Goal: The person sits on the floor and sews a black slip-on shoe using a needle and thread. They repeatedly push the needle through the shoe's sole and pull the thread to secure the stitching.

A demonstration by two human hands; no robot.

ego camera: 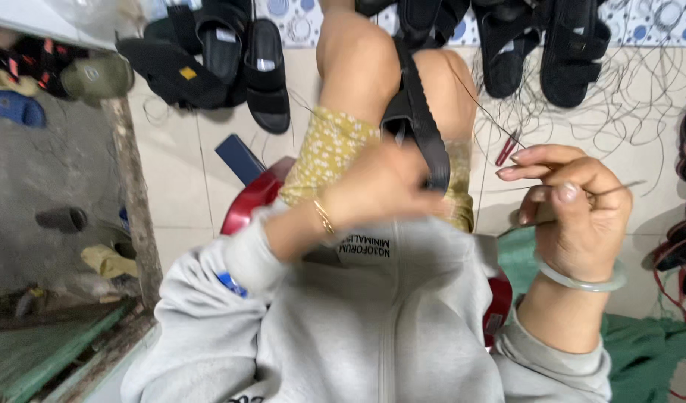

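Fingers of the left hand (380,186) clamp on a black sandal (421,123) lying across the knees, mid-scene, the hand blurred. Over at the right, the right hand (581,213) pinches a thin metal needle (619,188), with red snips (507,147) on the tiled floor (193,149) just beyond.

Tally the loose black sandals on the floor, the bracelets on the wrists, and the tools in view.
Black sandals on the floor, left pile: 4 that can be told apart
Black sandals on the floor, right pile: about 3, overlapping
Bracelets: 2, a gold one and a pale green bangle
Red snips: 1
Needle tool in the right hand: 1
Total: about 11
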